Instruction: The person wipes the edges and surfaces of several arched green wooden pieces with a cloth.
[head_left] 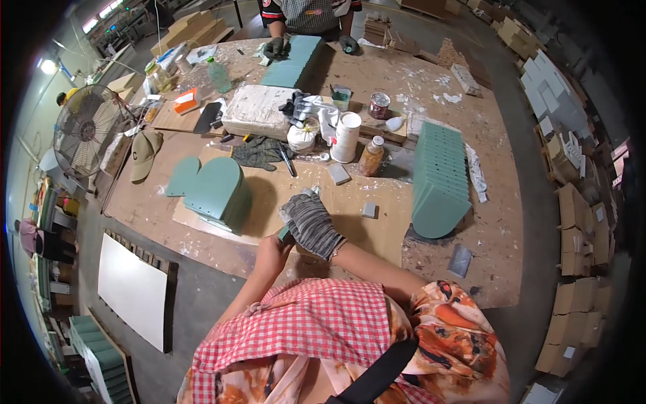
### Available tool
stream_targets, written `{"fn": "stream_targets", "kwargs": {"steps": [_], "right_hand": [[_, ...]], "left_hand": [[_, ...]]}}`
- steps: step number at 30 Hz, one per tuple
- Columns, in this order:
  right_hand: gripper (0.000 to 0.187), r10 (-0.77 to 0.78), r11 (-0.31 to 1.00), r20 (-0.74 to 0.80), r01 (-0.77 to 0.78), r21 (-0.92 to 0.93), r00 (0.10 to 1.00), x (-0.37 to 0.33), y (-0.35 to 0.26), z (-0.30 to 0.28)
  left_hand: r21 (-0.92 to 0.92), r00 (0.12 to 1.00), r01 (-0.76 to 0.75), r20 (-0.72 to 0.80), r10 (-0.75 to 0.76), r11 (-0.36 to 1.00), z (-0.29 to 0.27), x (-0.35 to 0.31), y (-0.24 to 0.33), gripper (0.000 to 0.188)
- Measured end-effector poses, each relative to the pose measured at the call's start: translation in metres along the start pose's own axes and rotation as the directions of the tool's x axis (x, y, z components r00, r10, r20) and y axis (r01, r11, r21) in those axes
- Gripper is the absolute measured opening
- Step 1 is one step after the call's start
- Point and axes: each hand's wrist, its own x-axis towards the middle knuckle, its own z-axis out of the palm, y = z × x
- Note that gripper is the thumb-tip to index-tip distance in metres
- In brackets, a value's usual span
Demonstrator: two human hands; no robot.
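Observation:
My bare left hand is closed on a green painted panel, seen nearly edge-on and mostly covered by my hands. Over the panel lies my right hand, in a grey striped knit glove, its fingers curled; what they hold, if anything, is hidden. Left of my hands stand green round-topped panels, stacked close together. A long row of similar green panels stands at the right. Small grey blocks, one right of my glove and another beyond it, lie on the brown board.
Behind the board are a white cylindrical container, an amber-filled jar, a paint can, dark gloves and a cap. Across the worktable, a gloved co-worker stands by more green panels. A fan is at left.

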Motion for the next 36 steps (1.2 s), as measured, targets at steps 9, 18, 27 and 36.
{"fn": "stream_targets", "kwargs": {"steps": [9,18,27,36], "right_hand": [[0.021,-0.016,0.983,-0.344,0.077,0.164,0.939,-0.007,0.059,0.01],[0.024,0.197,0.95,-0.315,-0.1,0.297,0.928,-0.001,0.13,0.035],[0.018,0.161,0.955,-0.469,-0.017,0.295,0.869,-0.002,0.045,-0.029],[0.023,-0.169,0.968,-0.293,0.215,0.131,0.941,-0.008,0.025,0.018]], "left_hand": [[0.041,1.0,-0.009,0.004,0.009,0.999,0.0,0.004,0.013,0.023],[0.006,0.999,-0.044,0.025,0.044,0.999,-0.005,0.011,0.011,0.022],[0.05,0.992,-0.089,0.09,0.084,0.995,-0.006,0.013,0.014,0.025],[-0.003,0.993,-0.078,0.086,0.078,0.997,-0.002,0.016,0.005,0.019]]}}
